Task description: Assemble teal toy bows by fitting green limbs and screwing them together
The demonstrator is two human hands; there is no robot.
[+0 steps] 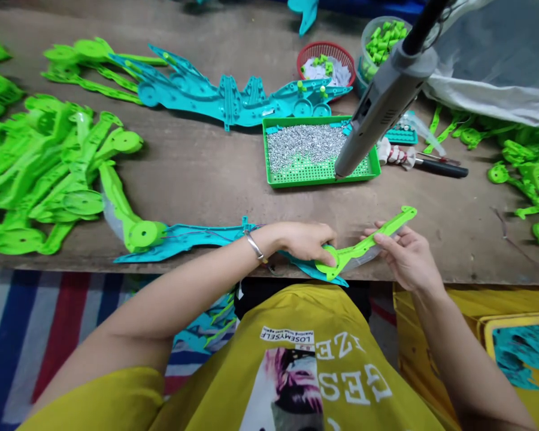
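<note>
Head view. The left hand, largely closed, grips the round near end of a green arm, its thumb pressed on the disc; its fingertips are hidden. The right hand, half closed, pinches the same arm farther along its shaft, thumb on the near side. The arm slants from the right end of a blue frame, at the near edge of the table, toward the far right. A second green arm stands at the frame's left end. To the left lies a green pile. Beyond the hands is a green tray of screws, with a driver hanging point-down over it. Farther back are another blue frame, a red basket and a tub of green caps.
</note>
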